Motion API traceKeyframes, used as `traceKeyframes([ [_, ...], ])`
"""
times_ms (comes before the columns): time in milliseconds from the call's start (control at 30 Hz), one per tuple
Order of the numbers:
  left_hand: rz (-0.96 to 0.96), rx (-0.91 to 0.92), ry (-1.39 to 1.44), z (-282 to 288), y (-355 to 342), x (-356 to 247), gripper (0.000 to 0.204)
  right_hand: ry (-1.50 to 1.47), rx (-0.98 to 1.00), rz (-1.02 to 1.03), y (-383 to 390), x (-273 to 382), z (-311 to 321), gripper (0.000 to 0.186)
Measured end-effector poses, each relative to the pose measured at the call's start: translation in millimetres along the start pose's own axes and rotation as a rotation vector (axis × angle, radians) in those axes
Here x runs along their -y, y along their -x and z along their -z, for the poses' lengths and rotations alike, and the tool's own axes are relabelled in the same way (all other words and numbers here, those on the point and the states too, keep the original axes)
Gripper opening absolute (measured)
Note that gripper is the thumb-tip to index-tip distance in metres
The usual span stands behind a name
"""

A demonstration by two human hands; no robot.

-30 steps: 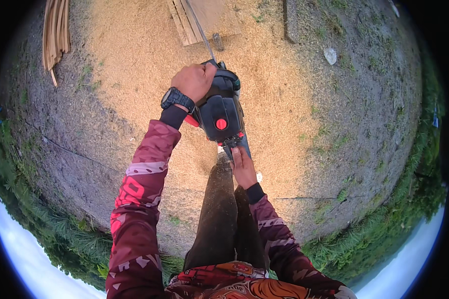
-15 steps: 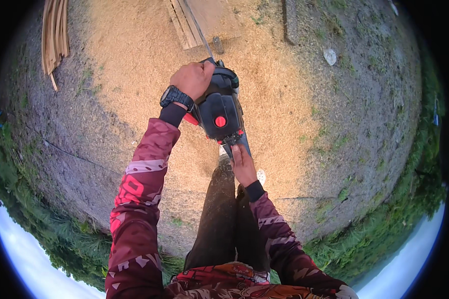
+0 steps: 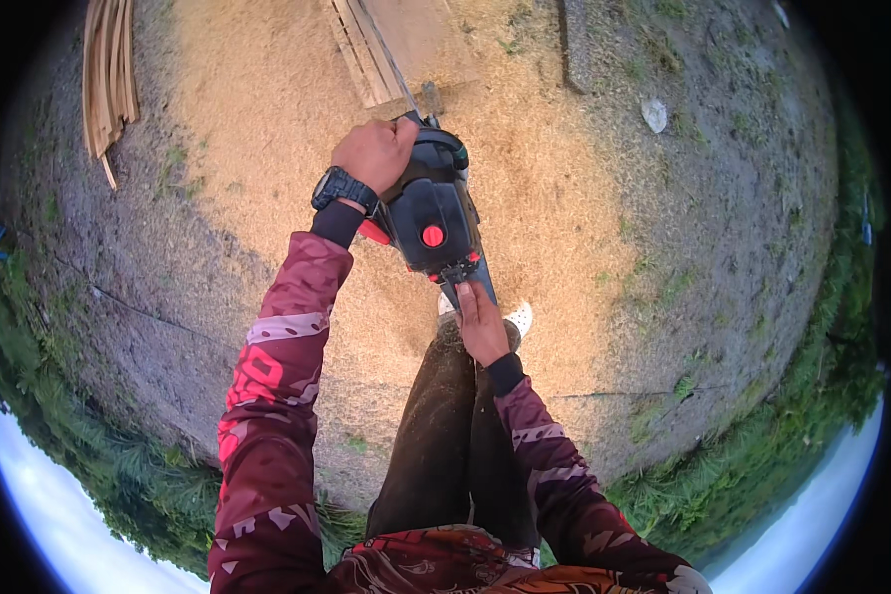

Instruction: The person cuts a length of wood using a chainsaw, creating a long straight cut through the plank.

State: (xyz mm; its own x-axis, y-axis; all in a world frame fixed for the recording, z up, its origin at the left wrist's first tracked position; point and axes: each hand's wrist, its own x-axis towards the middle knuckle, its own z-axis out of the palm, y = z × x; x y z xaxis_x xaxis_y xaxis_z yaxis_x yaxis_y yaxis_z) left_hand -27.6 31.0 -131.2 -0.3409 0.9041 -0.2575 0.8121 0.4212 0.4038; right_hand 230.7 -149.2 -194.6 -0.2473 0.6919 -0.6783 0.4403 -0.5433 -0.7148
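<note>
Between my hands is a chainsaw [image 3: 434,213] with a black body and red knobs. Its long bar points away from me, over a sawn timber [image 3: 364,54] lying on the ground. My left hand [image 3: 374,156], with a black watch at the wrist, is closed round the front handle, though the fingertips are hidden underneath. Behind the body, my right hand [image 3: 482,325] is wrapped around the rear handle, its thumb on top near the red parts. The trigger is out of sight.
Pale sawdust [image 3: 544,218] covers the ground around my feet. A stack of sawn boards [image 3: 109,84] lies far left, and a dark plank [image 3: 573,45] at the far right. My white shoe [image 3: 520,317] shows below the saw. A whitish scrap [image 3: 654,115] lies on the right.
The chainsaw and both hands have shifted slightly left in the picture. More of my right shoe shows beside my right hand. Both grips are unchanged.
</note>
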Motion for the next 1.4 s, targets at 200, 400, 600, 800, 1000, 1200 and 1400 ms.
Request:
traceKeyframes([
  [200, -0.011, -0.019, 0.005, 11, -8, -3, 0.054, -0.037, -0.01, 0.038, -6, 9, -2, 0.047],
  [400, -0.043, -0.056, -0.005, 13, -25, 4, 0.051, 0.031, -0.027, 0.066, -13, 32, -4, 0.049],
  [600, -0.021, -0.034, 0.0, 18, -29, 1, 0.051, -0.092, 0.015, 0.009, -22, 21, -11, 0.044],
  [800, 0.009, -0.008, -0.009, 32, -38, -1, 0.053, -0.179, 0.036, -0.028, -30, 29, -14, 0.038],
  [1000, -0.005, -0.001, -0.001, 36, -50, 4, 0.053, -0.132, 0.002, 0.028, -40, 35, -20, 0.043],
  [1200, 0.024, 0.005, 0.001, 41, -64, 8, 0.052, -0.209, 0.025, 0.035, -48, 47, -23, 0.039],
  [1400, 0.007, -0.032, -0.001, 57, -80, 8, 0.051, -0.204, 0.005, 0.05, -64, 60, -31, 0.039],
])
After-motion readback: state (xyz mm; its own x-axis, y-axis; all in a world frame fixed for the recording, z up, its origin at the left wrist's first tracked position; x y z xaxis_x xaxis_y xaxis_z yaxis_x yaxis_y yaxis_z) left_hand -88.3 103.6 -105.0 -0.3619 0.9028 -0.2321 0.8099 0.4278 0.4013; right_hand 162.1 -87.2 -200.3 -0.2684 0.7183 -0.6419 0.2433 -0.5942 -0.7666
